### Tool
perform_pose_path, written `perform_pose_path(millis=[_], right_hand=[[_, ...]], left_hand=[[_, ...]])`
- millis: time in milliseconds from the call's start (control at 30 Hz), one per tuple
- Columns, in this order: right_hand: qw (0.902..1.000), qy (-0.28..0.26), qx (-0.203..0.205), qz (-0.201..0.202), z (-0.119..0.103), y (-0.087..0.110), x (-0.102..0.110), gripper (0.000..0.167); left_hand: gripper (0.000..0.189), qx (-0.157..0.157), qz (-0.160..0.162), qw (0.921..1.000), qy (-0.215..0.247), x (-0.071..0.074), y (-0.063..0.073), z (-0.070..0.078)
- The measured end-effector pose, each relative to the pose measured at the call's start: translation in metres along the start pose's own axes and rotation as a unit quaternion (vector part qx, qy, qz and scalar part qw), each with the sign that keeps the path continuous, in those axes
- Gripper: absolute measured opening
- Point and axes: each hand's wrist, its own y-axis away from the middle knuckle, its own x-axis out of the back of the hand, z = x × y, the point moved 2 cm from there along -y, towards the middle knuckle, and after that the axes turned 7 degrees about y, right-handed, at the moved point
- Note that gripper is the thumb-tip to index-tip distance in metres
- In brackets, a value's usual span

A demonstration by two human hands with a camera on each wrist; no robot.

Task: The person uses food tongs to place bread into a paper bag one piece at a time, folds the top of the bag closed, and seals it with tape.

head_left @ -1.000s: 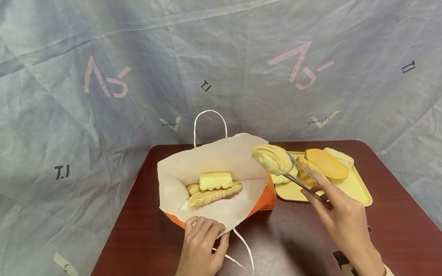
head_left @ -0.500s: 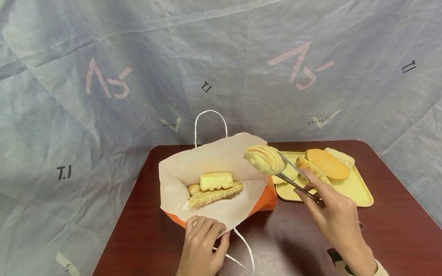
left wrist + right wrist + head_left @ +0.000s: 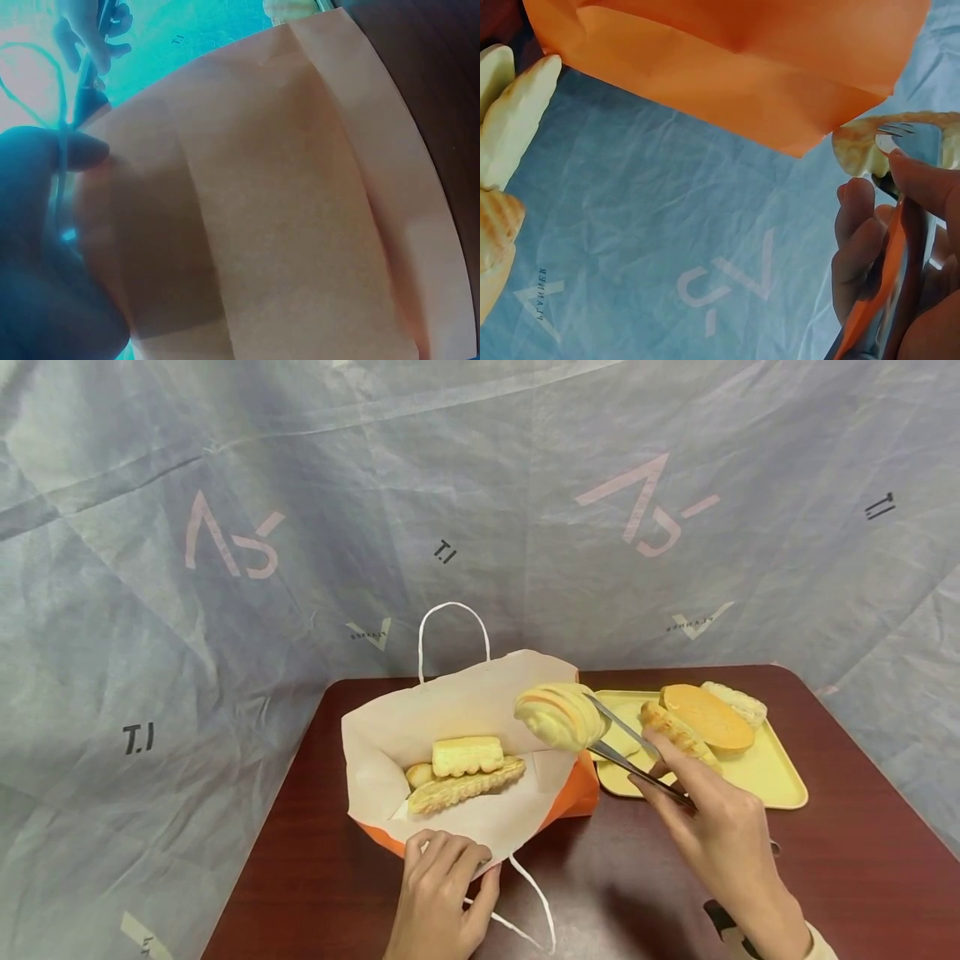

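Observation:
An orange paper bag with a white inside (image 3: 480,697) lies open toward me, and several bread pieces, among them a ridged long loaf (image 3: 465,787) and a pale rectangular one (image 3: 468,756), rest in it. My left hand (image 3: 442,893) pinches the bag's near rim between thumb and fingers. In my right hand (image 3: 712,835) is a pair of metal tongs (image 3: 633,767), which clasp a pale, layered bread roll (image 3: 558,717) in the air at the bag's right side. The right wrist view shows the tongs (image 3: 900,262) in the fingers, with the roll partly cut off.
A yellow tray (image 3: 780,777) stands right of the bag, bearing several more breads, such as an orange-brown oval loaf (image 3: 708,717). White cord handles (image 3: 453,606) rise behind the bag and trail in front. A grey printed cloth (image 3: 300,527) hangs behind the dark red table (image 3: 300,860).
My right hand has moved left, carrying the roll in the tongs from beside the tray to over the bag's right part. The left hand keeps its hold on the rim.

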Motion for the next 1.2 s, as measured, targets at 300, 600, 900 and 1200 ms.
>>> perform_pose_path(millis=[300, 600, 900, 1200], right_hand=[[0.9998, 0.011, 0.015, 0.003, -0.009, -0.006, 0.001, 0.049], [0.9995, 0.003, 0.031, 0.008, -0.017, -0.011, 0.000, 0.048], [0.9976, -0.028, 0.064, -0.005, -0.028, -0.013, -0.006, 0.046], [0.9966, -0.018, 0.078, -0.015, -0.034, -0.014, -0.012, 0.049]], left_hand=[[0.012, 0.007, -0.008, 0.9999, -0.002, 0.001, -0.002, 0.001], [0.017, 0.001, 0.001, 1.0000, -0.001, 0.000, 0.000, 0.001], [0.018, -0.001, 0.004, 1.0000, -0.005, -0.001, 0.003, 0.000], [0.016, -0.008, 0.008, 0.9999, -0.005, -0.001, 0.002, 0.000]])
